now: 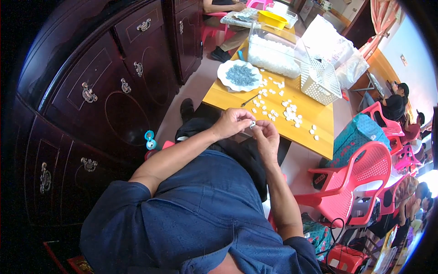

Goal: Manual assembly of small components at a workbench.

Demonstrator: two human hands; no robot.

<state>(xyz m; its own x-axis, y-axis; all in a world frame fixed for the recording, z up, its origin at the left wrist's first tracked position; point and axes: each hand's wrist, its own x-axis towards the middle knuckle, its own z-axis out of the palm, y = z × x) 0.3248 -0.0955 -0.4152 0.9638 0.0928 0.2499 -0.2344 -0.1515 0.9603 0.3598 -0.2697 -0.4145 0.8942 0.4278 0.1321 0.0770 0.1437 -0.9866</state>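
Observation:
Both hands meet just off the near edge of the wooden table point(315, 121). A small white plastic piece point(252, 123) is pinched between my left hand point(230, 123) and my right hand point(267, 137), thumb and fingertips closed on it from either side. Fingers cover much of the piece. Just beyond, many similar white pieces point(290, 111) lie scattered over the tabletop, some in a loose heap. A white scalloped dish point(223, 68) holds a pile of small dark grey parts. Between dish and hands lies a thin dark tool point(249, 100).
A clear bin point(276, 54) full of white pieces and a white perforated basket point(319, 82) stand farther back. A yellow basin point(272, 19) is beyond them. Dark cabinets point(114, 86) line the left; pink plastic chairs point(365, 178) stand at right. Several people sit around the room.

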